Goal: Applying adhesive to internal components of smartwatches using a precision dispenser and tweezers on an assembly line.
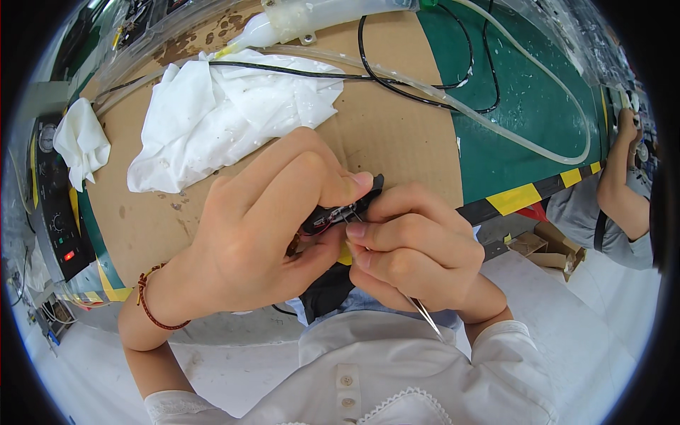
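My left hand is closed around a small black part with a curved dark end and what looks like a thin red wire. Its thumb presses on the part's upper side. Against the part's right side, my right hand pinches a pair of metal tweezers, whose tail sticks out below the palm. The tweezers' tips meet the part between both hands, partly hidden by fingers. Beyond my left hand lies a crumpled white cloth on the brown cardboard.
A translucent dispensing syringe lies at the far edge, with a black cable and a clear hose looping right. At left stand a black control box and a smaller cloth. Another person is at the right.
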The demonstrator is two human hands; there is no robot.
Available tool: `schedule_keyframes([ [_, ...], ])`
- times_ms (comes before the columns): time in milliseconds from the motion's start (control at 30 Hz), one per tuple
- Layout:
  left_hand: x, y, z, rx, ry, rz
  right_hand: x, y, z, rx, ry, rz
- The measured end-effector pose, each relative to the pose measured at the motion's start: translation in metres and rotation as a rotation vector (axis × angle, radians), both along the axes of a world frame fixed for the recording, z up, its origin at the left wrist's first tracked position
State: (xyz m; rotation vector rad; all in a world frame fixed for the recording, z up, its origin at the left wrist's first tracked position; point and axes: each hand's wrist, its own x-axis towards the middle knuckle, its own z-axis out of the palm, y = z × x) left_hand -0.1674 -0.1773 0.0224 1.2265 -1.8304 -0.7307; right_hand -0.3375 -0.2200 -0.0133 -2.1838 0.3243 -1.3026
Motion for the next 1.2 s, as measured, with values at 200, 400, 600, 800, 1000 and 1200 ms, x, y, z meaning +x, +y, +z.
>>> schedule_keyframes([
  [200, -0.001, 0.0, -0.002, -0.028, -0.002, -0.01, 0.001, 0.002, -0.004, 0.062, -0.091, -0.003],
  [400, -0.001, 0.0, -0.001, -0.048, -0.017, -0.008, 0.002, 0.003, -0.002, 0.091, -0.077, 0.016],
  [600, 0.0, 0.001, -0.003, -0.056, -0.017, -0.015, -0.011, 0.0, 0.002, 0.058, 0.066, 0.096],
  [800, -0.001, 0.0, -0.001, -0.038, -0.009, -0.017, -0.014, 0.0, 0.006, 0.077, 0.107, 0.064],
  [1000, -0.002, 0.0, -0.001, -0.043, -0.012, -0.015, 0.0, 0.002, 0.0, 0.115, -0.112, 0.025],
  [1200, 0.0, 0.001, -0.003, -0.059, -0.029, -0.026, 0.001, 0.004, -0.001, 0.112, -0.08, 0.054],
])
